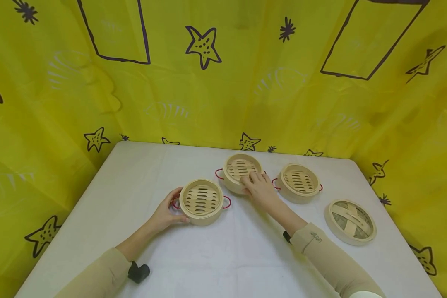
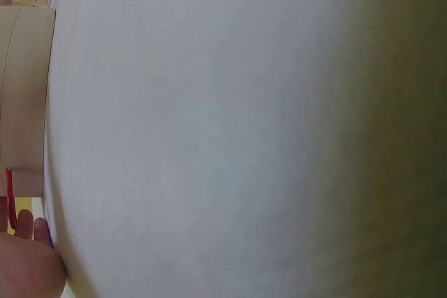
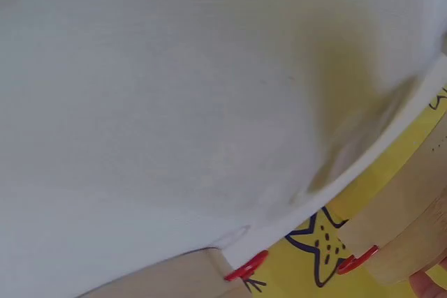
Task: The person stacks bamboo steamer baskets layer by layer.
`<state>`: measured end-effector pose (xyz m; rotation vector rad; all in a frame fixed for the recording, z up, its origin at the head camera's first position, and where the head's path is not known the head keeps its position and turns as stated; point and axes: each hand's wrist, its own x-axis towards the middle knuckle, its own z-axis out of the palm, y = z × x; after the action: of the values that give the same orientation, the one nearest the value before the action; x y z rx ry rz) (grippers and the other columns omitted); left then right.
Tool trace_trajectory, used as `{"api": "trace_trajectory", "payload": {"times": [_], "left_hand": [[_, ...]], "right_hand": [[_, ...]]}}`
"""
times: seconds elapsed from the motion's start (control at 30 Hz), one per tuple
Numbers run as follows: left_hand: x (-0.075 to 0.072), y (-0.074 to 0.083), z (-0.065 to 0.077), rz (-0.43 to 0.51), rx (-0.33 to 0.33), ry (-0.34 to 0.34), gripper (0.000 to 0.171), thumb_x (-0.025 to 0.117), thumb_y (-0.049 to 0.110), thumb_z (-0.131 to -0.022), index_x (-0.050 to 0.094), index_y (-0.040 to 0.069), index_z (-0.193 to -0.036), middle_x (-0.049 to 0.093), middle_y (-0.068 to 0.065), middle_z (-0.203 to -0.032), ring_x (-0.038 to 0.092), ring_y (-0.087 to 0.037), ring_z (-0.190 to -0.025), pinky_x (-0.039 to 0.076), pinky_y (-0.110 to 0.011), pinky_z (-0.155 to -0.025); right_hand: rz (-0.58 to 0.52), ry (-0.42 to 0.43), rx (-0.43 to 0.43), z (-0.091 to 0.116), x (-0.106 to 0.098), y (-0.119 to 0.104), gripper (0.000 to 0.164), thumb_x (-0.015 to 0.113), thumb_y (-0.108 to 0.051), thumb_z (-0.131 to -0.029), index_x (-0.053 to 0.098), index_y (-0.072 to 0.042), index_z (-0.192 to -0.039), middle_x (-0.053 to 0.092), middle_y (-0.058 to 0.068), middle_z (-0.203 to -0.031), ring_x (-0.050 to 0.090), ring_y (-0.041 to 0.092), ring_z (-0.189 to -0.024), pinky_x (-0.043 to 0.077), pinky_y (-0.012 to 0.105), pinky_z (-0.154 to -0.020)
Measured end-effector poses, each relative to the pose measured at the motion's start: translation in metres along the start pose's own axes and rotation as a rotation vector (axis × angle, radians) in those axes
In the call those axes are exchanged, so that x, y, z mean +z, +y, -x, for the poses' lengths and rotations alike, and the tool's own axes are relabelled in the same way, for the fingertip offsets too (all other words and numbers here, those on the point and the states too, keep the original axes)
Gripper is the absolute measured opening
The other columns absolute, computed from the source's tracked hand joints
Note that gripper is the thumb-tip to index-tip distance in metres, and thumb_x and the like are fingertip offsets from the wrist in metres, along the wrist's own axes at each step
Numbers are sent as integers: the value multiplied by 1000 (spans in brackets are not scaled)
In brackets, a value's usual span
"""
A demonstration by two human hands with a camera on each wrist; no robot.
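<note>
My left hand (image 1: 167,213) grips the left side of a small round bamboo steamer basket (image 1: 202,200), its fingers and thumb round the wall by a red handle (image 2: 10,200). That basket stands upright on the white table, its slatted bottom showing. Farther back, my right hand (image 1: 260,188) holds a second steamer basket (image 1: 240,165) by its front right rim. In the right wrist view this basket (image 3: 401,232) is raised off the table, with yellow curtain showing beneath it. Part of its front wall is hidden by my fingers.
To the right stands a third steamer basket (image 1: 299,182) with red handles. A round bamboo lid (image 1: 350,221) with crossed strips lies nearer the right edge. The white table (image 1: 216,265) backs onto a yellow curtain (image 1: 242,103) patterned with dark stars.
</note>
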<state>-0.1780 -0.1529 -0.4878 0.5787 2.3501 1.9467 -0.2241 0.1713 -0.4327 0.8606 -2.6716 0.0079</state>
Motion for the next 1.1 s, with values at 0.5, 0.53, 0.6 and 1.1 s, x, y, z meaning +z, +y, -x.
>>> {"api": "trace_trajectory", "payload": {"times": [0.5, 0.53, 0.6, 1.1], "left_hand": [[0, 0, -1, -16, -43, 10, 95, 85, 3, -57, 33, 3, -137, 42, -21, -132, 32, -35, -125, 12, -56, -106], [0, 0, -1, -19, -45, 9, 95, 85, 3, -57, 33, 3, -137, 41, -21, -133, 32, -35, -125, 12, -56, -106], [0, 0, -1, -21, -49, 9, 96, 85, 4, -57, 33, 3, -137, 41, -21, -133, 31, -35, -125, 12, -56, -106], [-1, 6, 0, -9, -60, 7, 94, 84, 1, -57, 33, 1, -136, 43, -23, -131, 34, -36, -123, 16, -54, -105]], "right_hand": [[-20, 94, -76, -9, -29, -28, 28, 65, -23, -84, 52, -17, -108, 43, 5, -91, 48, 26, -91, 37, 46, -89], [-16, 103, -88, -9, -29, -30, 29, 65, -22, -83, 52, -17, -108, 43, 5, -91, 48, 26, -91, 37, 45, -88], [-16, 119, -106, -9, -29, -37, 30, 67, -22, -82, 52, -17, -108, 44, 4, -91, 48, 25, -91, 37, 43, -87], [1, 133, -161, -13, -37, -91, 29, 66, -27, -84, 52, -20, -108, 45, 1, -91, 47, 19, -87, 34, 36, -80]]}}
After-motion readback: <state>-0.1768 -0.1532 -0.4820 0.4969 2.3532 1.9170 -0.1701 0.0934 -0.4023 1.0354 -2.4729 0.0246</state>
